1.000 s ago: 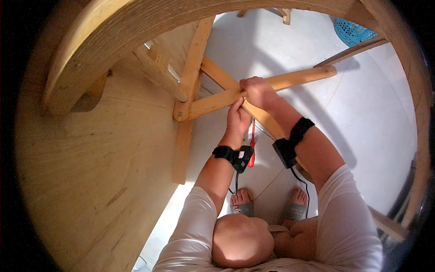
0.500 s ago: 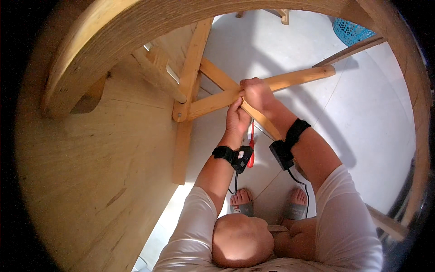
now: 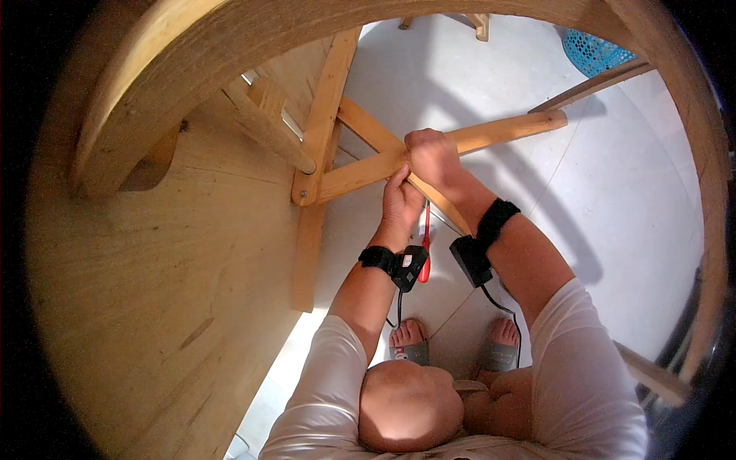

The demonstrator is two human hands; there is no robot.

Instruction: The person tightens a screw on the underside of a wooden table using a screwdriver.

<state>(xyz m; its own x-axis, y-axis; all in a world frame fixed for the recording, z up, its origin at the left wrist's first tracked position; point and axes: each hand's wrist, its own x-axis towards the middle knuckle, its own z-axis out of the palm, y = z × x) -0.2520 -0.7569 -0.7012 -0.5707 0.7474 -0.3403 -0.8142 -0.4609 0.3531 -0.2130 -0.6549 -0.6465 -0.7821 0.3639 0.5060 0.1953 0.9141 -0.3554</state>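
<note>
Two light wooden bars cross beneath the fold-down tabletop, and both my hands meet at their crossing. My right hand is a closed fist on top of the joint; whatever lies inside its fingers is hidden. Just below it, my left hand grips the crossing from the near side, its thumb against the wood and its other fingers mostly out of sight. A screwdriver with a red handle shows beside my left wrist, its shaft pointing up toward that hand. I cannot tell whether it is held or lies on the floor.
A large wooden panel fills the left side. Curved wooden edging arches across the top and down the right. On the pale tiled floor stands a blue perforated basket, far right. My sandalled feet are below.
My right forearm and fist have shifted slightly left at the joint. The left hand, bars and screwdriver look unchanged.
</note>
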